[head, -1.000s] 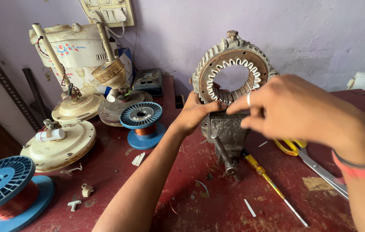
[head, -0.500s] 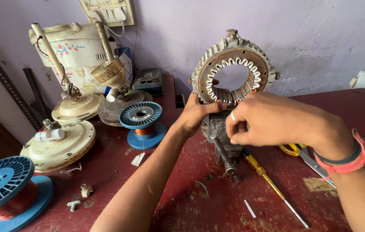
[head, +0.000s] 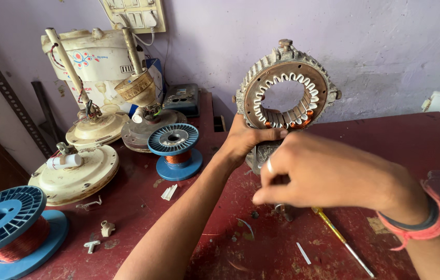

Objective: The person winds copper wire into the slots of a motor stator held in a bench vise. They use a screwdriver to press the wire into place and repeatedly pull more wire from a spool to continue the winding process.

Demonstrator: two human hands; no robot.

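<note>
R hand (head: 328, 173) is nearest the camera, fingers curled in toward the thumb w/ fingertips (head: 261, 196) pressed together, pinching at something small. What exactly can't be told, too small/hidden. Ring on one finger, red and dark wristbands (head: 427, 220) behind it. Just below that hand a yellow-handled screwdriver (head: 341, 239) lies on the red table (head: 385, 140), and a small white strip (head: 303, 253) near it.

Beyond the R hand, touching distance: L hand (head: 246, 140) wrapped around the lower rim of the motor stator (head: 284, 91), thumb across the front face. The stator stands upright on a grey clamp/base (head: 261, 153), white slot insulation and copper winding showing inside the ring.

Judgement on doing this step well: keep the L grip firm and low so the ring doesn't rock, work the R fingertips in short, light pulls, and avoid scraping wire enamel or tearing slot paper. Keep the screwdriver within reach but off the coils.

Left of the L forearm: small white pieces (head: 168, 192), then a blue spool of copper wire (head: 175, 150). Further left, cream fan housings (head: 77, 168), and a bigger blue spool (head: 10, 228) at the near-left edge. Farthest back: a cream appliance (head: 95, 57) against the wall and a switchboard (head: 134, 13) above.
</note>
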